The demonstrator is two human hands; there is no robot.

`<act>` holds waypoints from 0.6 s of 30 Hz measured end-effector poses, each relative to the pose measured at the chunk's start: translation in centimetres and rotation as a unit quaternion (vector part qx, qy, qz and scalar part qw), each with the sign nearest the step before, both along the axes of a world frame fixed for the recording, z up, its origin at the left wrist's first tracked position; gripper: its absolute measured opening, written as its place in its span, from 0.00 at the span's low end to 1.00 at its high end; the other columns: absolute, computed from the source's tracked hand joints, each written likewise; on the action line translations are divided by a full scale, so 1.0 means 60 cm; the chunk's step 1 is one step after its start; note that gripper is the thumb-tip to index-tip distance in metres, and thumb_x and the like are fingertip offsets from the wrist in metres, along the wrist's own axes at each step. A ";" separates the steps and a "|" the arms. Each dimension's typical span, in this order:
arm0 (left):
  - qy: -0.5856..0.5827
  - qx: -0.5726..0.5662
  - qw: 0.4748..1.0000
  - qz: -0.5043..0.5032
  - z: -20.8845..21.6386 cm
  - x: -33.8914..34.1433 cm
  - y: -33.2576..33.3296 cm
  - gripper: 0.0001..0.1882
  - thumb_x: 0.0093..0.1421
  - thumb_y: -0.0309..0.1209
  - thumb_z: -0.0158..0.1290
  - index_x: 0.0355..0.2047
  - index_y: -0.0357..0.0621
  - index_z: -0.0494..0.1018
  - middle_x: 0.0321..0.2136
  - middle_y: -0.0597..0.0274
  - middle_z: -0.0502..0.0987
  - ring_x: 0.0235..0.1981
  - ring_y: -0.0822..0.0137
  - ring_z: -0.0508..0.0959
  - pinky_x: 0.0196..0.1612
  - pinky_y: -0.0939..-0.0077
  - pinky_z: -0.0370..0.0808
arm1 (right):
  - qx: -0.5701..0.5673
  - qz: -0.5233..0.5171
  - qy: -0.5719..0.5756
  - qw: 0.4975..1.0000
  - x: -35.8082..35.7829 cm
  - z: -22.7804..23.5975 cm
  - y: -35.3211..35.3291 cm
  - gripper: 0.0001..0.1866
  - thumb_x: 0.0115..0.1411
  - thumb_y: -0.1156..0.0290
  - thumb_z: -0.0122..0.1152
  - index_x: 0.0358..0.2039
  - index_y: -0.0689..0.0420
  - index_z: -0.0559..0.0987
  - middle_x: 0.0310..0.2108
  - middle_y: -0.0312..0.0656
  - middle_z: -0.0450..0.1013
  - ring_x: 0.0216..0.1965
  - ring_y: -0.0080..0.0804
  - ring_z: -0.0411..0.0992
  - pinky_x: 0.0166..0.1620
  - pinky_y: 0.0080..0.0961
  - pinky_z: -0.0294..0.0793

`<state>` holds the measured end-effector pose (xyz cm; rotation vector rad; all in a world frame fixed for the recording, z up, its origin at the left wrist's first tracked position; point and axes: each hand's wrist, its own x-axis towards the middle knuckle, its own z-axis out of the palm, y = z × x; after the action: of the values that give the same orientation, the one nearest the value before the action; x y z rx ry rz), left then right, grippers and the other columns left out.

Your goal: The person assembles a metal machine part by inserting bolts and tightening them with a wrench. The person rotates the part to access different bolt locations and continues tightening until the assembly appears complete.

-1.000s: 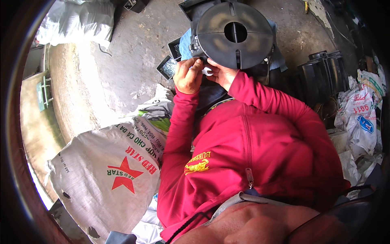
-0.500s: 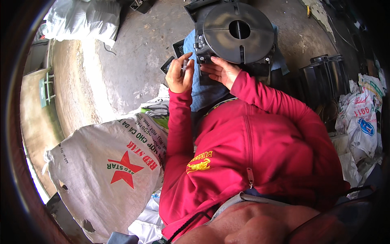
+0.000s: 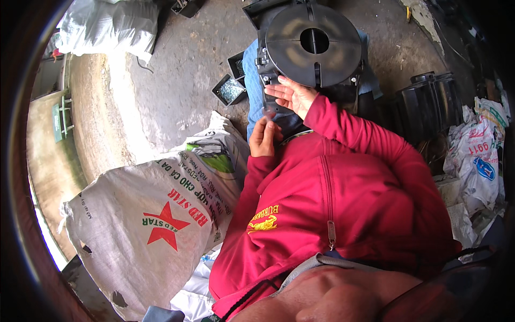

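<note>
A round black plastic part [image 3: 281, 45] with a central hole and slots sits on a black housing across my lap, with bolts along its edge. My right hand [image 3: 294, 96] lies at the near edge of this part, palm turned up and fingers stretched apart; its fingertips reach the housing's near left corner. Just below it, my left hand [image 3: 263, 138] is closed around a small greyish cylindrical piece [image 3: 269, 113], blurred and too small to name. The left fingers point up toward the housing's lower corner.
Left of my knee stand small black trays; one tray [image 3: 217, 91] holds many small metal pieces. A large white woven sack [image 3: 123, 214] lies at my left. More black parts [image 3: 429, 99] and white bags [image 3: 477, 155] are at the right. A clear plastic bundle [image 3: 107, 27] sits far left.
My left hand has moved down and right from the housing's left side, uncovering the small tray of metal pieces. My right hand has stayed almost in place.
</note>
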<state>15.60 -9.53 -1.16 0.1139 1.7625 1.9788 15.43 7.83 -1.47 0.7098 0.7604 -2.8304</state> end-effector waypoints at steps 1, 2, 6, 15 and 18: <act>-0.002 -0.011 1.000 -0.005 0.001 0.007 -0.006 0.11 0.62 0.30 0.44 0.42 0.36 0.68 0.20 0.68 0.68 0.17 0.82 0.64 0.21 0.89 0.61 | -0.003 0.002 0.003 1.000 -0.001 -0.001 -0.001 0.17 0.55 0.58 0.56 0.42 0.51 0.68 0.46 0.46 0.70 0.50 0.31 0.67 0.44 0.20 0.67; -0.003 -0.022 1.000 -0.010 0.004 0.010 -0.010 0.11 0.62 0.30 0.44 0.41 0.36 0.69 0.20 0.68 0.68 0.18 0.82 0.64 0.21 0.89 0.60 | -0.005 0.001 0.000 1.000 0.000 0.004 -0.001 0.17 0.55 0.58 0.56 0.42 0.52 0.68 0.46 0.46 0.69 0.50 0.31 0.67 0.44 0.20 0.67; 0.331 -0.154 0.931 0.029 0.029 -0.063 0.010 0.14 0.50 0.20 0.55 0.39 0.37 0.70 0.23 0.62 0.71 0.23 0.72 0.70 0.26 0.81 0.67 | -0.002 -0.014 -0.001 1.000 0.002 0.014 -0.002 0.15 0.55 0.60 0.57 0.41 0.51 0.70 0.44 0.44 0.71 0.47 0.31 0.69 0.41 0.20 0.69; 0.471 -0.227 0.852 -0.027 0.064 -0.142 0.073 0.09 0.45 0.26 0.61 0.26 0.41 0.72 0.20 0.61 0.72 0.18 0.69 0.73 0.22 0.78 0.68 | 0.010 -0.023 -0.024 0.999 -0.001 0.009 0.000 0.13 0.53 0.60 0.61 0.38 0.48 0.73 0.37 0.34 0.74 0.42 0.24 0.72 0.38 0.19 0.69; 0.504 -0.203 0.839 -0.026 0.057 -0.135 0.077 0.11 0.46 0.25 0.60 0.29 0.39 0.70 0.20 0.59 0.71 0.17 0.65 0.72 0.21 0.76 0.68 | 0.009 -0.028 -0.019 0.999 0.000 0.002 -0.001 0.15 0.52 0.59 0.61 0.39 0.48 0.73 0.37 0.33 0.73 0.42 0.23 0.71 0.39 0.19 0.68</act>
<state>7.48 -4.93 2.28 1.2298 2.7060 1.5021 15.41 7.77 -1.36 0.7980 0.7718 -2.8551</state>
